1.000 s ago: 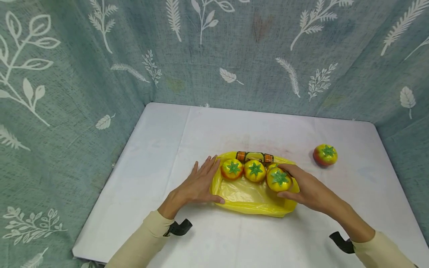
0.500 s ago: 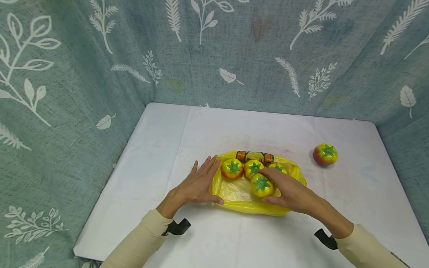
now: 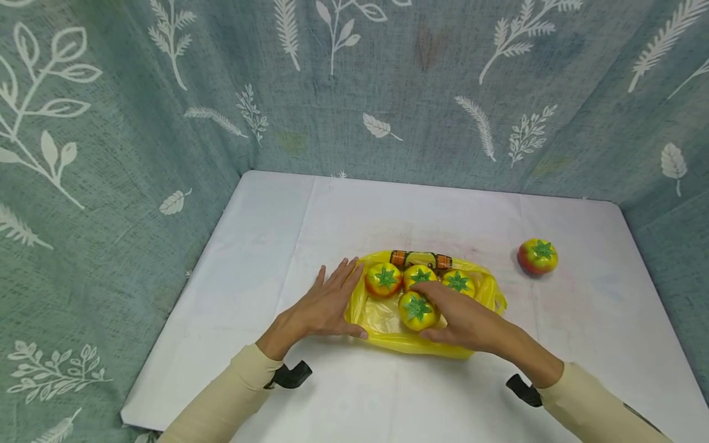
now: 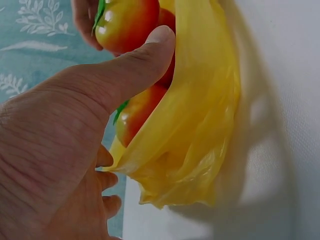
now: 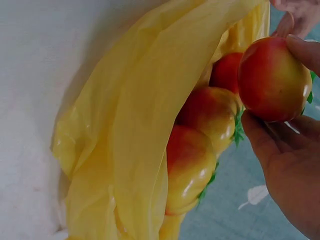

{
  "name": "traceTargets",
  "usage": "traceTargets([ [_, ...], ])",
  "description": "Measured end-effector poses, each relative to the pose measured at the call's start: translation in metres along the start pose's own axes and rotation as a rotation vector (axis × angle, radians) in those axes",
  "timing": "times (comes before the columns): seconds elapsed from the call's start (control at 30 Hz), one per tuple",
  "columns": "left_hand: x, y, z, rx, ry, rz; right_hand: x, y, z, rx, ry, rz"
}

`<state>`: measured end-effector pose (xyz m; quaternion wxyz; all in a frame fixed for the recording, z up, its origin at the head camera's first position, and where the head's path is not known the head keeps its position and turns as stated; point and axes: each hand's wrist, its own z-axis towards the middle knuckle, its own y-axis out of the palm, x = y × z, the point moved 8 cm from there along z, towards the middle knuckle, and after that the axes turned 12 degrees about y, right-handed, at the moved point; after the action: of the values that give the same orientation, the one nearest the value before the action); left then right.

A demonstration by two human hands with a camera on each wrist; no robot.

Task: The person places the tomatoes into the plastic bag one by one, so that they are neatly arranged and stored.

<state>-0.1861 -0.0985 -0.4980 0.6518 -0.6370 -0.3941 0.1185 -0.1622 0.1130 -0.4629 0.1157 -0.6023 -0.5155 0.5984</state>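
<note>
A yellow plastic bag [image 3: 412, 344] lies opened wide on the white table. Along its far side sit three yellow-red toy tomatoes with green leaf tops: a left one [image 3: 383, 280], a middle one [image 3: 419, 274] and a right one [image 3: 458, 281]. My right hand [image 3: 468, 317] grips another toy tomato [image 5: 272, 80] between thumb and fingers, over the bag's opening in front of the middle one. My left hand [image 3: 327, 304] rests with straight, spread fingers against the bag's left side. Its thumb [image 4: 145, 55] lies at the bag's near rim.
One more toy tomato [image 3: 537, 256] stands alone on the table [image 3: 266, 246], right of the bag. A blue-green leaf-patterned curtain [image 3: 354, 111] rises behind the table and on both sides.
My right hand has carried its toy tomato leftward from the bag's right end toward the middle, uncovering the right tomato in the row. My left hand has hardly moved.
</note>
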Motion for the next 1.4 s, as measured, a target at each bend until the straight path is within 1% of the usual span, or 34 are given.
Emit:
traceTargets([
  [0.27, -0.001, -0.001, 0.0, -0.015, -0.005, -0.009, -0.011, 0.01, 0.009, -0.028, -0.065, -0.005],
  [0.47, 0.0, -0.002, -0.001, -0.009, 0.005, 0.004, -0.017, 0.021, 0.014, -0.05, -0.065, -0.034],
  [0.57, 0.0, -0.002, -0.001, -0.009, 0.009, 0.01, -0.019, 0.025, 0.017, -0.059, -0.08, -0.036],
  [0.7, 0.0, -0.001, -0.001, -0.014, 0.009, 0.017, -0.023, 0.028, 0.019, -0.06, -0.101, -0.049],
  [0.83, 0.001, -0.001, -0.002, -0.016, 0.012, 0.021, -0.025, 0.033, 0.022, -0.068, -0.098, -0.069],
  [1.17, 0.003, -0.003, -0.004, -0.018, 0.024, 0.031, -0.032, 0.046, 0.03, -0.066, -0.164, -0.078],
  [1.4, 0.002, -0.002, -0.004, -0.016, 0.027, 0.031, -0.03, 0.051, 0.033, -0.06, -0.16, -0.109],
])
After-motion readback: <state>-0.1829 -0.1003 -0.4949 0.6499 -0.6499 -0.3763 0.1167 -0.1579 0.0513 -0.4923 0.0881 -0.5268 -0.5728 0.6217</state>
